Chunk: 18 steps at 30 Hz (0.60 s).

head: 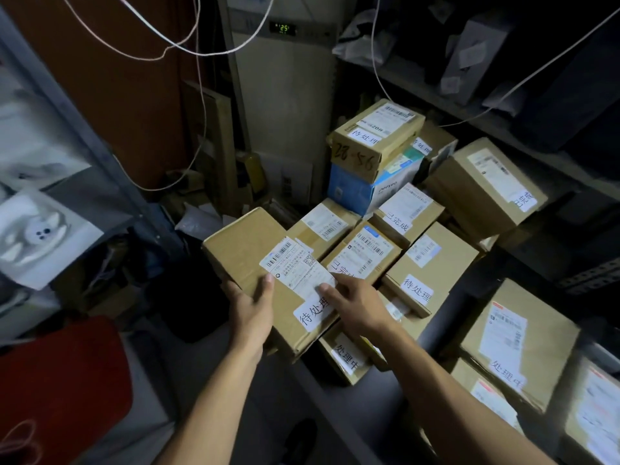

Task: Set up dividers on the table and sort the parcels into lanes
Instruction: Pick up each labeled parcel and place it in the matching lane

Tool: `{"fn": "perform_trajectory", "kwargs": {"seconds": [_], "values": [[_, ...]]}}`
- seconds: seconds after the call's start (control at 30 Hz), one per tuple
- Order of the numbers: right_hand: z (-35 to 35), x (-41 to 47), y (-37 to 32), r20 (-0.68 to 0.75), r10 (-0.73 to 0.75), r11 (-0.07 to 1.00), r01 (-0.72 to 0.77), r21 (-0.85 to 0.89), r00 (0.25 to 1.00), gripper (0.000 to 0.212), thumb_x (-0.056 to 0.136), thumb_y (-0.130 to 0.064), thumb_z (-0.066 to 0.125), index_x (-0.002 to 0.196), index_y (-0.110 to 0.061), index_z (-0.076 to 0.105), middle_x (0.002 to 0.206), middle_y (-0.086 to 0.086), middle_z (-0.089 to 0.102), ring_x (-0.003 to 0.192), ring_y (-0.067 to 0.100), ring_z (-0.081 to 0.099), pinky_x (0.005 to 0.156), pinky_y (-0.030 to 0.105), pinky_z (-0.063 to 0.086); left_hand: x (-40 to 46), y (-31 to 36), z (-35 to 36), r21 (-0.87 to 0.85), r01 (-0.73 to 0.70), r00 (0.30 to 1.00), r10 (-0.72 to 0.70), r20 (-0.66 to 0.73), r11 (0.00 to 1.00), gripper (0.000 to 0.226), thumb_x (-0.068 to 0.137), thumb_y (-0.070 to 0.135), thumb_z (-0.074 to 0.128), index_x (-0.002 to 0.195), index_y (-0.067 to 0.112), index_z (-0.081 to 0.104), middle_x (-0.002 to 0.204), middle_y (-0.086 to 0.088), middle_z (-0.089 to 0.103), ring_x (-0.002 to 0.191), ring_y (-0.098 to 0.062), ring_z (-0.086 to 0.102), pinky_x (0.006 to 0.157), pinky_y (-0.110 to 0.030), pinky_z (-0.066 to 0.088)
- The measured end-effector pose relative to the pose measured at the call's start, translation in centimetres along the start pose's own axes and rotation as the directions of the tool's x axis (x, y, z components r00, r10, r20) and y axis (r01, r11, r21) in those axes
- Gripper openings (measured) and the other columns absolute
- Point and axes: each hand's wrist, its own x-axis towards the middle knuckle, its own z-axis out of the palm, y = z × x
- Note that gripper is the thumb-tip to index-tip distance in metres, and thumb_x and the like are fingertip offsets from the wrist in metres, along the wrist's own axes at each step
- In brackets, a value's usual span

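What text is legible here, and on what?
"待处理": white tag on the held parcel.
"25": green display on the back wall.
"已完成": tag on a middle box.
"待处理": tag on the top stacked box.
"处理中": tag on the right box.
Shipping labels and barcodes: too small to read.

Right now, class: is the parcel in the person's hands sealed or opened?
Sealed. The held parcel shows closed flaps, with its shipping label lying flat across the top.
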Motion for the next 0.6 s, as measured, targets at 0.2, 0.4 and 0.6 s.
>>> {"fn": "perform_trajectory", "kwargs": {"seconds": [0.2,0.4,0.6], "values": [[1.1,-2.1,0.3,-0.068,0.014,0.997,-0.008,0.081,0.998,0.028,0.093,-0.044,0.064,0.095,-0.018,0.074,0.090,-0.004,0.077,0.084,0.011,0.072,0.081,0.041,0.058,-0.5,0.5,-0.6,-0.016,-0.062,0.998,0.063,0.022,0.998,0.055,0.096,0.037,0.058,0.142,0.022,0.033,0.115,-0.002,0.062,0.087,-0.003,0.064,0.057,-0.014,0.051],[2.3,-5.1,0.2,-0.144,-0.016,0.973,0.048,0.224,0.989,0.024,0.089,-0.047,0.068,0.102,-0.029,0.077,0.086,-0.016,0.076,0.079,-0.002,0.070,0.070,0.024,0.053,-2.1,2.1,-2.1,-0.053,-0.115,0.991,0.118,0.055,0.992,0.053,0.097,0.035,0.057,0.144,0.021,0.037,0.121,-0.005,0.065,0.102,-0.019,0.067,0.087,-0.044,0.057],[1.7,-8.7,-0.5,-0.204,-0.073,0.901,0.152,0.407,0.976,0.014,0.089,-0.038,0.071,0.100,-0.035,0.078,0.095,-0.013,0.077,0.094,0.009,0.073,0.086,0.034,0.058,-4.5,5.0,-2.6,-0.110,-0.232,0.961,0.245,0.125,0.967,0.036,0.086,0.041,0.059,0.121,0.035,0.057,0.108,0.005,0.073,0.094,-0.015,0.072,0.079,-0.041,0.057]]}}
